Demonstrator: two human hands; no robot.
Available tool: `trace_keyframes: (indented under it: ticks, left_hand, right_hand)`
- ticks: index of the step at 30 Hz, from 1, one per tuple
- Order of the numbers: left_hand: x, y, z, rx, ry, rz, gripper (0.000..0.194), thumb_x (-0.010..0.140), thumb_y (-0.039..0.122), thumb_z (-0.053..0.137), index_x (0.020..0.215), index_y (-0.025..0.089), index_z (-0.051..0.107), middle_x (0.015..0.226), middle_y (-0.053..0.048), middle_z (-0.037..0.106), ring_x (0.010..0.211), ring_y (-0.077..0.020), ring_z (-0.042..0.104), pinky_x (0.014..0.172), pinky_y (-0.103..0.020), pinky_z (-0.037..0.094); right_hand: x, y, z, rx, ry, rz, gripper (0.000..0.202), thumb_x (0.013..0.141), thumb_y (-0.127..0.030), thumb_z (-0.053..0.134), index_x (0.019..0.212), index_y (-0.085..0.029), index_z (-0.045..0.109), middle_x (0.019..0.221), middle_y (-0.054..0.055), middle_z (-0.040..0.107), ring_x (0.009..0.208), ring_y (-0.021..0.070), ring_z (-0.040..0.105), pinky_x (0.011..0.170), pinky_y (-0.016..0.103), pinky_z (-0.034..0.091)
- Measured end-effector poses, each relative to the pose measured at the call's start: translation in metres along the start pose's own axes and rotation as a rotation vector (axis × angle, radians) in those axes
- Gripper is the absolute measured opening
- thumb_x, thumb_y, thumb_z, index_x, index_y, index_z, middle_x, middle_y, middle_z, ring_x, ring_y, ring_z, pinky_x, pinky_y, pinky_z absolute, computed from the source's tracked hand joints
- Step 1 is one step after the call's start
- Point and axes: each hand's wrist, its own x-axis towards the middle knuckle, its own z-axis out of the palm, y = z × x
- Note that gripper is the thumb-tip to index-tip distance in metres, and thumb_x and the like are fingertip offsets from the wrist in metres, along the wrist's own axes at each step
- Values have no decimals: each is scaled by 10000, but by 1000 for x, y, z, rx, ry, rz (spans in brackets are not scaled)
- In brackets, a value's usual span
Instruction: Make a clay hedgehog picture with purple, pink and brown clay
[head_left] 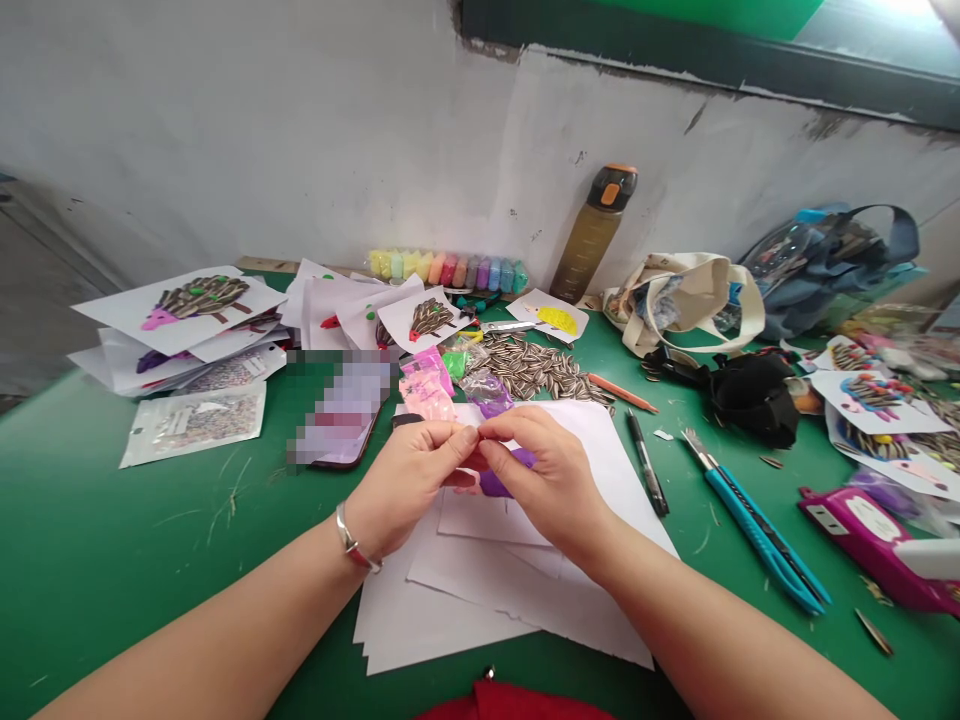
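Head view over a green table [187, 530]. At far left is a stack of white cards [112, 305]; the top one shows a seed-covered hedgehog with a pink snout. A packet of tiny speckled bits [196, 425] lies before it, then a partly pixelated phone [345, 410]. In the middle, the left hand [420, 465], a bracelet [351, 540] at its wrist, presses thumb and finger together against the right hand's [551, 470] likewise pinched fingertips; anything between them is too small to tell. Below, a purple piece [495, 485], partly hidden, lies above white paper sheets [450, 620]. Sunflower seeds [532, 368] are heaped behind. Rightward lie a black pen [646, 465] and blue-handled tool [757, 530].
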Motion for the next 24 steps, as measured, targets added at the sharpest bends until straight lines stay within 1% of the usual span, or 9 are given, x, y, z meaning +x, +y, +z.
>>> trace_keyframes:
  ticks: [6, 8, 11, 13, 15, 18, 21, 23, 24]
  left_hand:
    - [1, -4, 3, -80, 26, -14, 349, 839, 476, 660, 786, 134, 708, 776, -58, 665, 779, -180, 611, 743, -325, 517]
    - [0, -5, 5, -114, 34, -17, 354, 830, 478, 669, 756, 133, 692, 758, -54, 658, 773, -182, 613, 739, -326, 515]
    - [0, -5, 6, -127, 37, -24, 373, 821, 488, 675, 723, 128, 681, 739, -52, 657, 749, -176, 612, 726, -317, 511]
    - [-1, -3, 6, -124, 31, -36, 403, 835, 517, 646, 758, 125, 695, 764, -67, 679, 763, -187, 625, 735, -327, 511]
    - [-2, -1, 5, -124, 21, -49, 455, 852, 562, 601, 827, 121, 714, 817, -93, 704, 805, -212, 644, 770, -356, 513]
    - [-3, 2, 4, -113, -6, -54, 527, 866, 605, 549, 897, 109, 726, 881, -127, 722, 858, -242, 660, 821, -395, 513]
    - [-2, 4, 0, -82, -25, -42, 514, 881, 588, 537, 926, 113, 727, 936, -139, 729, 890, -257, 667, 818, -408, 527]
    - [0, 5, -5, -9, 10, -2, 478, 886, 565, 542, 937, 127, 726, 970, -130, 729, 915, -260, 669, 793, -393, 543]
    - [1, 5, -8, 58, 52, 31, 463, 885, 559, 547, 929, 134, 727, 973, -121, 731, 926, -256, 669, 785, -374, 547]
  right_hand:
    - [1, 2, 5, -23, 17, -4, 124, 882, -174, 586, 868, -241, 689, 838, 22, 677, 826, 176, 600, 744, 319, 489]
    - [2, 2, 6, -65, 20, -48, 141, 891, -167, 564, 877, -232, 688, 841, 34, 671, 825, 181, 589, 744, 325, 487]
    - [3, 2, 5, -187, 12, -167, 180, 897, -138, 521, 867, -205, 685, 843, 58, 668, 815, 195, 563, 744, 352, 470]
    - [3, 2, 3, -260, 0, -227, 198, 892, -119, 500, 841, -189, 677, 837, 69, 666, 805, 202, 549, 741, 368, 453]
    - [3, 2, 2, -286, 0, -250, 198, 884, -111, 492, 815, -176, 665, 823, 73, 658, 793, 202, 541, 734, 370, 442]
    - [4, 2, 2, -262, 15, -243, 179, 867, -109, 496, 773, -169, 637, 777, 63, 631, 755, 190, 524, 707, 350, 427]
    - [6, 4, 1, -220, 13, -207, 161, 861, -110, 509, 758, -171, 617, 739, 43, 605, 730, 175, 507, 692, 326, 411]
    - [6, 7, 0, -190, -8, -175, 155, 885, -123, 511, 791, -173, 624, 747, 34, 605, 745, 168, 510, 704, 313, 406]
    - [6, 8, 0, -184, -32, -159, 157, 902, -134, 510, 808, -175, 630, 761, 32, 610, 755, 164, 513, 714, 308, 402]
